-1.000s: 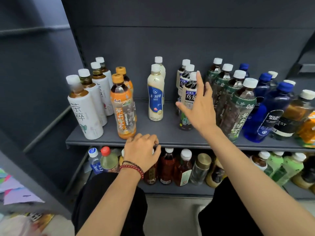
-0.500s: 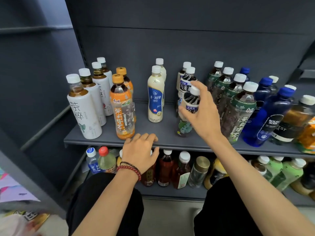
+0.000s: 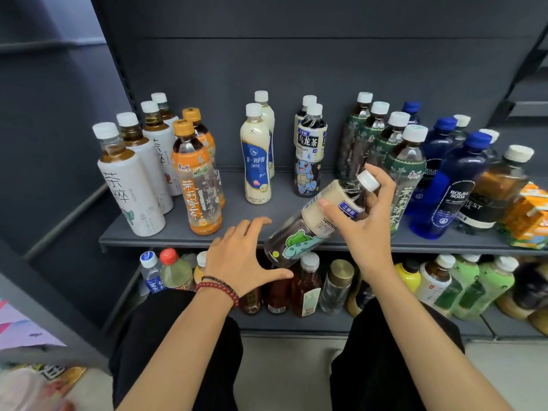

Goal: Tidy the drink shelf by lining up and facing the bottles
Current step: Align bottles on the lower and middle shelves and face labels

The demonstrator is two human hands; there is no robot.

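My right hand (image 3: 366, 221) grips a dark oolong tea bottle (image 3: 308, 229) by its neck and shoulder. The bottle is lifted off the grey shelf (image 3: 166, 237) and tilted, cap up to the right, base out past the shelf's front edge. My left hand (image 3: 243, 256) is spread open just left of the bottle's base, fingers over the shelf lip, not touching it. Two more oolong bottles (image 3: 310, 155) stand upright behind. Rows of white tea bottles (image 3: 130, 185), orange tea bottles (image 3: 197, 182), milk tea bottles (image 3: 256, 155) and green jasmine tea bottles (image 3: 406, 167) stand on the shelf.
Blue soda bottles (image 3: 450, 185) and an amber bottle (image 3: 501, 188) crowd the shelf's right end, with an orange pack (image 3: 530, 218) beyond. A lower shelf holds several mixed bottles (image 3: 308, 286). My black-clad knees sit below. Papers (image 3: 17, 327) lie at lower left.
My right hand closed on the front oolong bottle, lifted it off the shelf and tipped it toward me. My left hand left the shelf edge and opened beside the bottle's base.
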